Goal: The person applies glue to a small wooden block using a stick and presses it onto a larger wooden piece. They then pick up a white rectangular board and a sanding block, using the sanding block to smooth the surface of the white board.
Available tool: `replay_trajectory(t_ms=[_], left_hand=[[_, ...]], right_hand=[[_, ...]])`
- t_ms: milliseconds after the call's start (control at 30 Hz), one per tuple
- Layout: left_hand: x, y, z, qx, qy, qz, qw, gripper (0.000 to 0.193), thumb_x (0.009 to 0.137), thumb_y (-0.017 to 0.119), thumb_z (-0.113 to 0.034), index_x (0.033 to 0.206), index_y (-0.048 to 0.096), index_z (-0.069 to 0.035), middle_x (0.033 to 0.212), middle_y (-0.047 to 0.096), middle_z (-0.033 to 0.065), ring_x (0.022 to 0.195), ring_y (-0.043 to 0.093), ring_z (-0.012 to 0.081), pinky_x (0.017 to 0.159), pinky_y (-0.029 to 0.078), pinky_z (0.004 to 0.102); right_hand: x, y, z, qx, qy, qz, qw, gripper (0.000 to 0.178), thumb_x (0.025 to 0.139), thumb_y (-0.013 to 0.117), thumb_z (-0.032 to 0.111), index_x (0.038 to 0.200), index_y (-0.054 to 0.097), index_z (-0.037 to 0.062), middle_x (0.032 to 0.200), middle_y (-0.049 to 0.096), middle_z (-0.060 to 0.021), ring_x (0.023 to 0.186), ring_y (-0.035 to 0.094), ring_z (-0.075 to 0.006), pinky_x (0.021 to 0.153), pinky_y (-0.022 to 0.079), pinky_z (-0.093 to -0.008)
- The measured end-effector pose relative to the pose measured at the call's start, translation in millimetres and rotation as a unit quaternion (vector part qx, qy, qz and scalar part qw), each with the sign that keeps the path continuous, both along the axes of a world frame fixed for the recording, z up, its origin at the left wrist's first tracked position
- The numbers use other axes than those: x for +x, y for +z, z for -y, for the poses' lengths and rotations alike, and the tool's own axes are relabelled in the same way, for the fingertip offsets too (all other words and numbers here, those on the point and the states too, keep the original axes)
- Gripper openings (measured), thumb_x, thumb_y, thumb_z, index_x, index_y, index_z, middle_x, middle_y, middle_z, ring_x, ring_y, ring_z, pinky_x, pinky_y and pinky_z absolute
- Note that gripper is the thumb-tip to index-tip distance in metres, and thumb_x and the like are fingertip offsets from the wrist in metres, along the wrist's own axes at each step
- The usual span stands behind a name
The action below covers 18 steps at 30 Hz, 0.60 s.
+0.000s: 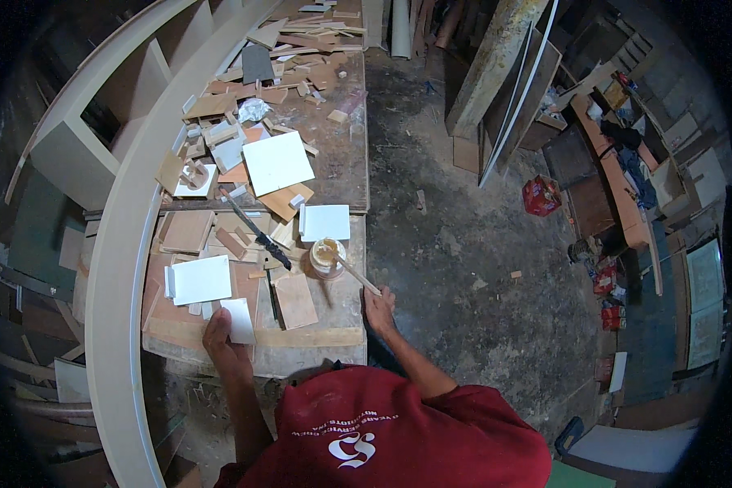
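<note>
The person in front of me has the left hand (222, 332) at the near edge of the surface (337, 321), toward its left corner, the grip closed on a small white board (240, 320). The right hand (380, 311) is just past the right edge, its grip wrapped round the outer end of a pale stick (358, 275); the other end leans into an open jar (325, 259) of yellowish paste standing by that edge.

To do this well, I'd lift only a little paste and wipe the stick on the jar's rim against drips. The jar looks close enough to the edge that a hard pull might tip it, so go lightly, and keep the board's face free of fingers.

Counting: 2 hands, 1 jar, 1 stick, 1 board held, 3 larger white boards (278, 163) lying about, 1 long dark tool (256, 232) with its black handle toward the jar, and 1 small cup (193, 173) near the left edge. The wood scraps (309, 41) toward the far edge are too jumbled to count.
</note>
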<state>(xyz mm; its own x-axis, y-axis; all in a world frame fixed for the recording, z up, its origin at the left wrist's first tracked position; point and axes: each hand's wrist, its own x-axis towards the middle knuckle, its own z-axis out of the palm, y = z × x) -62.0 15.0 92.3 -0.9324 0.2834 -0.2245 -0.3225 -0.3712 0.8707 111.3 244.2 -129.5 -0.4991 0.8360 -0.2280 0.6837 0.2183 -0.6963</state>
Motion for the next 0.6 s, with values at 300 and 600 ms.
replay_trajectory(t_ms=[300, 600], left_hand=[[-2.2, -29.0, -0.8, -0.097, -0.019, -0.165, 0.981, 0.020, 0.087, 0.059, -0.011, 0.100, 0.060, 0.004, 0.093, 0.058, 0.0055, 0.089, 0.056, 0.0163, 0.084, 0.045, 0.0317], [11.5, -11.7, -19.5, -0.305, -0.067, -0.334, 0.889, 0.029, 0.093, 0.054, -0.015, 0.105, 0.060, 0.011, 0.089, 0.060, 0.0101, 0.089, 0.055, 0.0173, 0.084, 0.043, 0.0268]], right_hand=[[9.3, -1.7, 15.7, 0.022, 0.001, -0.023, 0.999, 0.043, 0.095, 0.042, 0.045, 0.121, 0.060, 0.0160, 0.113, 0.045, -0.0142, 0.110, 0.037, -0.0351, 0.091, 0.031, -0.0500], [7.5, 7.7, 20.1, -0.021, -0.002, -0.038, 0.999, 0.048, 0.095, 0.043, 0.048, 0.112, 0.064, 0.0087, 0.104, 0.045, -0.0136, 0.104, 0.039, -0.0327, 0.088, 0.032, -0.0475]])
